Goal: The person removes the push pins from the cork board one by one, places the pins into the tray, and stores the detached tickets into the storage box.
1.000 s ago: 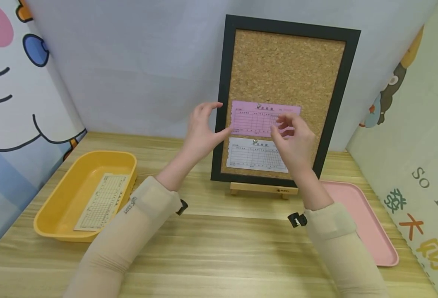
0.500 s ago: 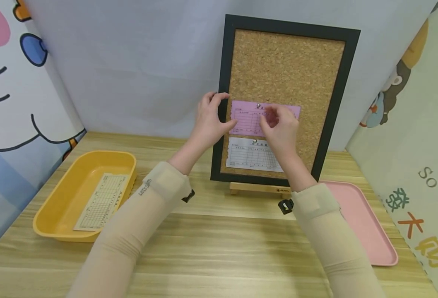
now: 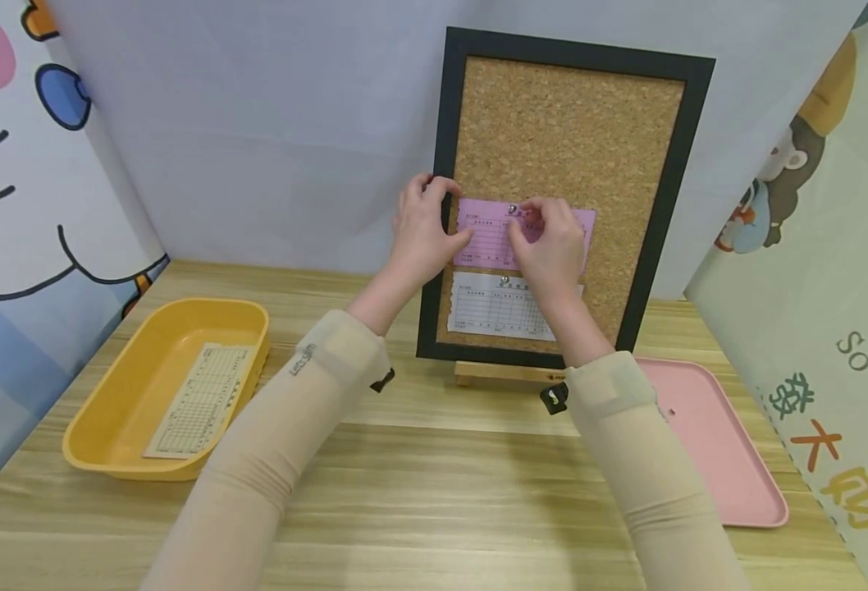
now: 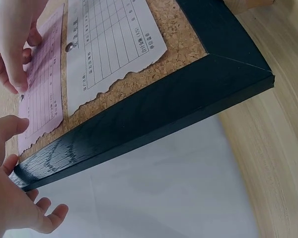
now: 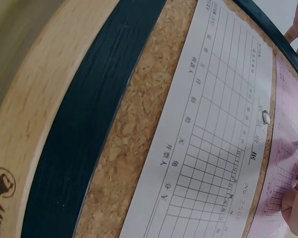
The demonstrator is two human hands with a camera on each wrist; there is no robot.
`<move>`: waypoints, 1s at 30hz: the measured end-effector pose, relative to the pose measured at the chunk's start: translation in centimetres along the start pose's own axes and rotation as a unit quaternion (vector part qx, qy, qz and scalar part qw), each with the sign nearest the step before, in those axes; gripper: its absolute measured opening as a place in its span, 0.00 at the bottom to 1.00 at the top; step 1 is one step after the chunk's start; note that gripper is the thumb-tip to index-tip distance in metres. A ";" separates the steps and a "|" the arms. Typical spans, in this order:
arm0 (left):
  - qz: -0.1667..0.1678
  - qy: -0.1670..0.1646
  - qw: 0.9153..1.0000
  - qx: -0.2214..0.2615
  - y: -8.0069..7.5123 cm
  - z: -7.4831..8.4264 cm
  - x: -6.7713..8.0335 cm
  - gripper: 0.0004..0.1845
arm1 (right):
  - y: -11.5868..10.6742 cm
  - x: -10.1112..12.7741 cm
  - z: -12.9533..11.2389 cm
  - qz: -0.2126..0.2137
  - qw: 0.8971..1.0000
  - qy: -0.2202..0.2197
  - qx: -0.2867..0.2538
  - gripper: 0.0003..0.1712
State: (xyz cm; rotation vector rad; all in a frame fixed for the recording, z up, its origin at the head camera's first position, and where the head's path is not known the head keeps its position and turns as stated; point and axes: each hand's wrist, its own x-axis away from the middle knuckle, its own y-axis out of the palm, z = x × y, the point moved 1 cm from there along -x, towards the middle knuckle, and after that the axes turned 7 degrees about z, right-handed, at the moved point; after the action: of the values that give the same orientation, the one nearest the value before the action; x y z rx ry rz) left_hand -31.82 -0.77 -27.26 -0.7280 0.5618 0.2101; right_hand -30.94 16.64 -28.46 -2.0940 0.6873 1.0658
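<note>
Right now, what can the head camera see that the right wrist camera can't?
Only the head view shows the yellow tray with a form in it, the pink tray and the left hand. Only the right wrist view shows the wooden stand's printed logo up close. Both show the cork board, the pink slip and the white slip with its pin.

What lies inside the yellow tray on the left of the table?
The yellow tray holds one cream form sheet printed with a grid, lying flat. Whatever may be beneath the sheet is covered.
</note>
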 end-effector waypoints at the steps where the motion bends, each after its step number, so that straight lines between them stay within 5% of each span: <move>1: 0.003 0.002 1.000 -0.001 0.1 0.1 -0.1 0.24 | 0.0 0.0 0.0 0.002 1.000 -0.001 0.006 0.11; 30: 0.000 0.002 1.000 -0.028 0.4 0.3 0.0 0.17 | 0.3 -0.7 -0.9 -0.008 0.996 0.002 0.084 0.10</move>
State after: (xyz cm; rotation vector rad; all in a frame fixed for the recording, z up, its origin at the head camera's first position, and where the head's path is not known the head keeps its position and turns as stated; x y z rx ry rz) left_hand -31.84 -0.31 -27.31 -0.7827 0.5611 0.2247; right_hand -31.09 15.87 -27.57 -1.9541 0.7351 0.9620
